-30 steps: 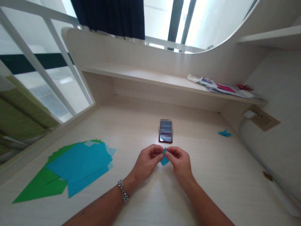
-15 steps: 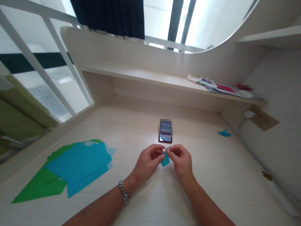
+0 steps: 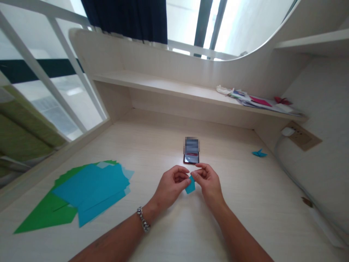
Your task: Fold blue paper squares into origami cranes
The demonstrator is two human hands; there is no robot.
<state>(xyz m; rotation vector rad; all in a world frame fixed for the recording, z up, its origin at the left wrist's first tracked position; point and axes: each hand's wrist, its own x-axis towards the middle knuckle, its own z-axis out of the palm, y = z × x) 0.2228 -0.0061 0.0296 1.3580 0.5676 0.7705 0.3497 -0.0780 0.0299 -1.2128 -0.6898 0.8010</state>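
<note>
Between my hands is a small folded piece of blue paper [image 3: 190, 187], its wide end hanging toward me. My left hand [image 3: 174, 183] pinches its left side with the thumb in front and the fingers curled behind. At the paper's upper right, my right hand [image 3: 209, 182] grips it between thumb and fingers, one fingertip stretched out above. The fingertips cover the paper's top part. Just beyond my hands a phone [image 3: 191, 159] lies on the desk, its screen partly blurred out.
Blue paper sheets [image 3: 95, 189] lie over green paper sheets [image 3: 40, 218] at the left of the desk. A folded blue paper figure [image 3: 259, 153] sits at the right, near a cable [image 3: 286, 169] and wall socket [image 3: 304, 136]. Papers [image 3: 256, 100] rest on the shelf [image 3: 163, 86].
My right hand's fingers have shifted on the paper, with one finger now raised and extended. The blue paper has turned slightly and moved a little left. My left hand stays nearly in place.
</note>
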